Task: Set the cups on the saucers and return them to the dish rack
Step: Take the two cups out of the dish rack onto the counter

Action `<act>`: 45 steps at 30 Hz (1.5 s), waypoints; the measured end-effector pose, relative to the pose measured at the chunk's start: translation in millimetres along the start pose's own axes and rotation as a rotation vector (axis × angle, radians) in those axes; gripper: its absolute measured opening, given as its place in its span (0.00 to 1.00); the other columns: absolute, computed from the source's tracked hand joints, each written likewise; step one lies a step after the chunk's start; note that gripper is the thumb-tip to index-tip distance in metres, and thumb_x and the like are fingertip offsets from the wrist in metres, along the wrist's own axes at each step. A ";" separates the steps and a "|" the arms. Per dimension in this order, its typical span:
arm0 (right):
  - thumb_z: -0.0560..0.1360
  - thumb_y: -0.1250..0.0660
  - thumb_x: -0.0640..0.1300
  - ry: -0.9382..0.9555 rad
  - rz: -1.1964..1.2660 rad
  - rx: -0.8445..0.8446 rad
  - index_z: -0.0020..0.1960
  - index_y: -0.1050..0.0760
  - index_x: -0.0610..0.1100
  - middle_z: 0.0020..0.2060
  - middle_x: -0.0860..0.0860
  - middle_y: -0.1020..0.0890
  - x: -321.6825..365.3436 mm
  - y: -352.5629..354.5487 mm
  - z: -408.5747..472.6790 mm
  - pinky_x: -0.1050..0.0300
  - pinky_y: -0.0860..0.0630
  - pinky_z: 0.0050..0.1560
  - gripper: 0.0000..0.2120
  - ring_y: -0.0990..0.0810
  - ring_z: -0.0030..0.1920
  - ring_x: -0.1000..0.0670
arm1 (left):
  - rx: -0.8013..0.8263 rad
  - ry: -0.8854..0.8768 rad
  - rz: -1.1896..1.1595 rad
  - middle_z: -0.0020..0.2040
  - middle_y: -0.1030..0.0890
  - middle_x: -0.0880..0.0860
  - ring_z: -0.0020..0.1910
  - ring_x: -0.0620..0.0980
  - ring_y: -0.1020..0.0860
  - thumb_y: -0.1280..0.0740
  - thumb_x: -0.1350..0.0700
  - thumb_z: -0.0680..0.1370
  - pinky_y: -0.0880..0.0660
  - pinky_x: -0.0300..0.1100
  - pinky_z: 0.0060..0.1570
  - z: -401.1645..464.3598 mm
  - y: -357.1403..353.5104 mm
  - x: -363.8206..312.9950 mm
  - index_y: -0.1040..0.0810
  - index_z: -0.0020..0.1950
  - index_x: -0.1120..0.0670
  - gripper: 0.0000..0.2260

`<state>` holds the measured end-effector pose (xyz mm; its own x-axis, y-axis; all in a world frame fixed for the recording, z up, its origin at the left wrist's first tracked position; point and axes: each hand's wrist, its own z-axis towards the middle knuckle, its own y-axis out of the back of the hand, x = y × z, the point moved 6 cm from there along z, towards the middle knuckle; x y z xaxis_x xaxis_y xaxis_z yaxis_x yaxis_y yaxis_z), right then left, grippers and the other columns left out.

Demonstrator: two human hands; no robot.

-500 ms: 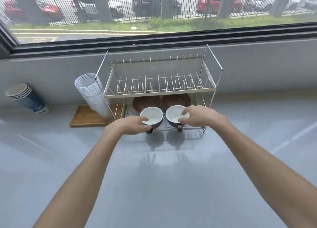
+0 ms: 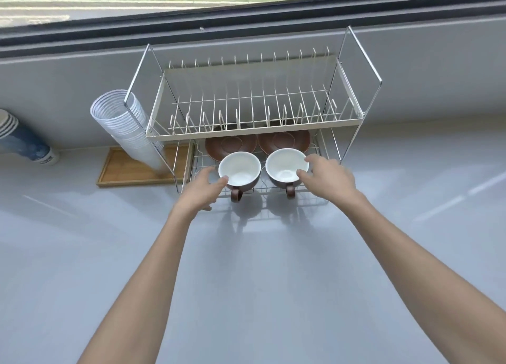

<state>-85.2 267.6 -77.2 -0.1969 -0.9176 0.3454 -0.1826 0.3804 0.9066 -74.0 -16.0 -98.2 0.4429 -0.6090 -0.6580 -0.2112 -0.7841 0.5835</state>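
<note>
A pale grey counter (image 2: 246, 281) runs below the window. A two-tier wire dish rack (image 2: 257, 122) stands on it against the back wall. Just left of the rack lies a wooden tray (image 2: 128, 171), carrying a leaning stack of clear plastic cups (image 2: 123, 128). Far left, a stack of blue paper cups (image 2: 24, 141) rests tilted

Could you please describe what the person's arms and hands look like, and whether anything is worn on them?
Both arms are bare as far as the frame shows, with no sleeves visible. The left hand and right hand wear no gloves, and no watch, bracelet or rings are visible.
</note>
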 end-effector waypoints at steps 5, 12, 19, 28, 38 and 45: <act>0.78 0.42 0.53 -0.065 0.121 -0.011 0.71 0.35 0.47 0.60 0.45 0.20 -6.8 -9.7 10.4 0.46 0.28 0.55 0.23 0.24 0.61 0.37 | 0.006 0.086 -0.295 0.64 0.23 0.58 0.52 0.56 0.18 0.37 0.48 0.81 0.19 0.46 0.44 12.1 -15.1 7.8 0.38 0.78 0.50 0.26; 0.78 0.42 0.43 -0.211 0.684 0.100 0.70 0.31 0.45 0.55 0.45 0.19 -14.8 -34.7 19.5 0.43 0.15 0.41 0.20 0.13 0.42 0.44 | -0.006 0.126 -0.520 0.48 0.21 0.53 0.40 0.50 0.17 0.38 0.55 0.82 0.17 0.44 0.33 23.5 -35.8 12.3 0.33 0.74 0.51 0.20; 0.78 0.44 0.36 -0.340 1.013 0.189 0.71 0.33 0.44 0.47 0.45 0.20 -14.9 -55.9 23.0 0.52 0.16 0.32 0.21 0.15 0.31 0.47 | 0.001 0.163 -0.591 0.49 0.20 0.55 0.41 0.53 0.16 0.37 0.57 0.80 0.15 0.47 0.36 31.7 -46.2 15.0 0.29 0.70 0.54 0.18; 0.78 0.47 0.35 -0.346 0.992 0.168 0.61 0.31 0.37 0.46 0.34 0.18 -14.8 -56.9 20.9 0.53 0.15 0.34 0.13 0.15 0.34 0.41 | -0.062 0.155 -0.615 0.52 0.20 0.59 0.45 0.57 0.15 0.39 0.60 0.78 0.16 0.51 0.34 30.3 -50.6 11.9 0.28 0.69 0.56 0.19; 0.79 0.45 0.35 -0.322 1.009 0.136 0.65 0.30 0.34 0.49 0.31 0.18 -27.1 -42.7 2.2 0.51 0.15 0.37 0.16 0.15 0.35 0.40 | -0.099 0.114 -0.588 0.49 0.21 0.58 0.44 0.56 0.16 0.39 0.60 0.78 0.15 0.53 0.35 9.4 -47.7 5.3 0.27 0.68 0.57 0.18; 0.78 0.45 0.36 -0.340 1.014 0.116 0.65 0.28 0.34 0.55 0.33 0.20 -54.1 -36.5 -33.7 0.45 0.16 0.45 0.17 0.13 0.42 0.35 | -0.052 0.060 -0.548 0.43 0.21 0.56 0.42 0.54 0.15 0.39 0.62 0.77 0.16 0.50 0.31 -21.6 -61.6 -1.4 0.25 0.61 0.56 0.13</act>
<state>-35.4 299.5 -120.8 -0.5625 -0.0946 0.8214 0.1296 0.9711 0.2006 -42.8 35.7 -122.9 0.5248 -0.1046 -0.8448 0.1065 -0.9766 0.1871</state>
